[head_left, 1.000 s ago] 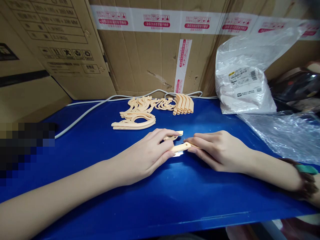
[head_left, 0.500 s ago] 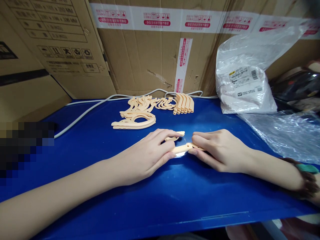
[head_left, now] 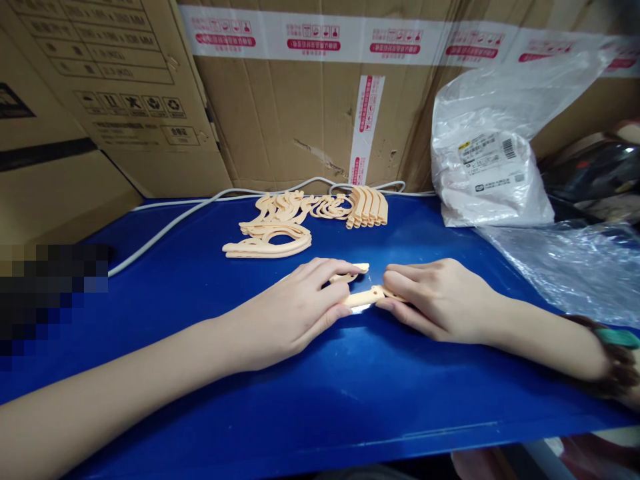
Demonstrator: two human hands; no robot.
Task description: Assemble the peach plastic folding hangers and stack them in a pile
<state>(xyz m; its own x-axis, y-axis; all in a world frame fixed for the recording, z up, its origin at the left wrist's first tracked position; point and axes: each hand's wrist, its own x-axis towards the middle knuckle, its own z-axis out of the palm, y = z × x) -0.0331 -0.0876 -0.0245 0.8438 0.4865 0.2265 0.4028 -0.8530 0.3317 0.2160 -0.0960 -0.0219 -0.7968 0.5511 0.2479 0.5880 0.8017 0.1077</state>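
Note:
My left hand [head_left: 305, 303] is closed round a cream plastic hanger arm [head_left: 364, 297], which has a small hole near its right end. My right hand [head_left: 440, 300] pinches a second cream plastic piece [head_left: 397, 294] against that end. Most of this second piece is covered by my fingers. Whether the two are joined, I cannot tell. Under the left index finger shows another curved cream part [head_left: 350, 272], its left portion hidden by the hand.
Behind the hands lie folded cream hanger parts [head_left: 267, 250], hook-like pieces [head_left: 333, 207] and a row of curved arms [head_left: 369, 207] on the blue tabletop [head_left: 350, 400]. A white cable [head_left: 170, 227] runs along the cardboard [head_left: 300, 120]. Plastic bags [head_left: 495, 160] stand at right.
Both hands keep nearly the same place and grip. The hanger arm between them has turned very slightly; the other things have not moved.

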